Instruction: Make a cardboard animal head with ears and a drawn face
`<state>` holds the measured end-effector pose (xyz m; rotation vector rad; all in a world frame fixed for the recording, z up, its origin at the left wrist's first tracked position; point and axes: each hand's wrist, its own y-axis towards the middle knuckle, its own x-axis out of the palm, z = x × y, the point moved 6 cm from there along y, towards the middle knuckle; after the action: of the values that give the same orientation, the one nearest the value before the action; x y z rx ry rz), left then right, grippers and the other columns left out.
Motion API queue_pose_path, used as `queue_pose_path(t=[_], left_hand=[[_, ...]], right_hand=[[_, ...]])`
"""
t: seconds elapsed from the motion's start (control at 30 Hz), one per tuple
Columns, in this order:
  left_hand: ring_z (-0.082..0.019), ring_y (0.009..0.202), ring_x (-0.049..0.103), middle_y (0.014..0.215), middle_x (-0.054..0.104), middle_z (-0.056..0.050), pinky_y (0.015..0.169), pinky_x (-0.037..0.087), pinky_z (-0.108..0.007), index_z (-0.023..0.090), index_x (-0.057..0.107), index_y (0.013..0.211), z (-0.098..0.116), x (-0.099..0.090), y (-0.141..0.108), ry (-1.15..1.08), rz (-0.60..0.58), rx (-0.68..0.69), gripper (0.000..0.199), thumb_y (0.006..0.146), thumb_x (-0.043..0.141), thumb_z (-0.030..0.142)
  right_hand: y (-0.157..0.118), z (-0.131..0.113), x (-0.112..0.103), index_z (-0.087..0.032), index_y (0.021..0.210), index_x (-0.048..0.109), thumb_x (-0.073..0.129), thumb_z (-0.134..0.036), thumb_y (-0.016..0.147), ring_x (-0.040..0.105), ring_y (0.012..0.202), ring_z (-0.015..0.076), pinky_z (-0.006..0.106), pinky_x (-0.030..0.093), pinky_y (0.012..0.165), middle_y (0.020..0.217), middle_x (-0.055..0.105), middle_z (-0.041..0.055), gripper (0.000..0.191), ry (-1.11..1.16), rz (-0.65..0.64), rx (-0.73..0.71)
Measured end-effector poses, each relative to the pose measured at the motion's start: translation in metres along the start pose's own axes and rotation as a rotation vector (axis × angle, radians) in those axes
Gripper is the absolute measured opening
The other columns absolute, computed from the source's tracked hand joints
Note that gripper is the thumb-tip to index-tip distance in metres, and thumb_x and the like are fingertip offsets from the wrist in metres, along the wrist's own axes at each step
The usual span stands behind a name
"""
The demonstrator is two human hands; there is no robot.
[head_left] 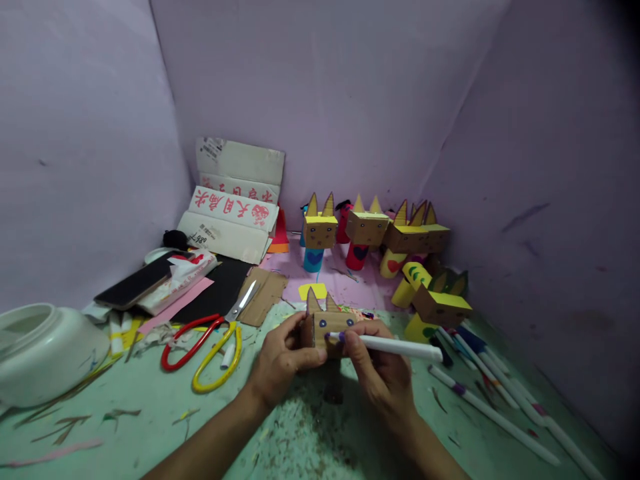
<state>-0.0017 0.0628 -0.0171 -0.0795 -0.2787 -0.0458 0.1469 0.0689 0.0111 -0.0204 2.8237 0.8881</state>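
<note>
My left hand (285, 357) grips a small cardboard box head (336, 325) by its left side and lower edge. Two pointed ears stand on top of the box, and two dark round eyes are drawn on its front. Between the thumb and fingers of my right hand (383, 363) is a white marker (400, 347) with a purple tip. The tip is at the front of the box, below the left eye; whether it touches cannot be told. Behind the box lies a yellow paper piece (313, 291).
Scissors with red and yellow handles (220, 347) lie left of my hands. A white pot (55, 353) stands at far left. Several finished-looking cardboard animals (320, 230) stand at the back. More markers (495, 413) lie right. Folded cardboard (235, 220) leans on the wall.
</note>
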Motion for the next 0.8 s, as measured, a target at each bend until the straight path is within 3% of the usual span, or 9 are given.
queue_pose_path(t=[0.33, 0.8], left_hand=[[-0.029, 0.098, 0.06, 0.098, 0.069, -0.005, 0.086, 0.045, -0.035, 0.016, 0.061, 0.106, 0.0018, 0.001, 0.0014, 0.002, -0.019, 0.018, 0.049, 0.058, 0.072, 0.016], [-0.031, 0.103, 0.059, 0.105, 0.069, -0.008, 0.088, 0.045, -0.037, 0.013, 0.057, 0.113, -0.0003, 0.0002, 0.0006, -0.01, -0.006, -0.005, 0.059, 0.056, 0.072, 0.015]], right_hand=[[-0.001, -0.0013, 0.0003, -0.022, 0.081, 0.057, 0.054, -0.024, 0.087, 0.054, 0.058, 0.0132, 0.024, 0.042, 0.053, 0.069, 0.057, -0.0013, 0.007, -0.034, -0.001, -0.022], [0.0012, -0.0053, 0.0022, -0.021, 0.08, 0.057, 0.053, -0.025, 0.087, 0.049, 0.054, 0.012, 0.023, 0.037, 0.049, 0.063, 0.053, -0.0028, 0.01, -0.081, -0.002, -0.046]])
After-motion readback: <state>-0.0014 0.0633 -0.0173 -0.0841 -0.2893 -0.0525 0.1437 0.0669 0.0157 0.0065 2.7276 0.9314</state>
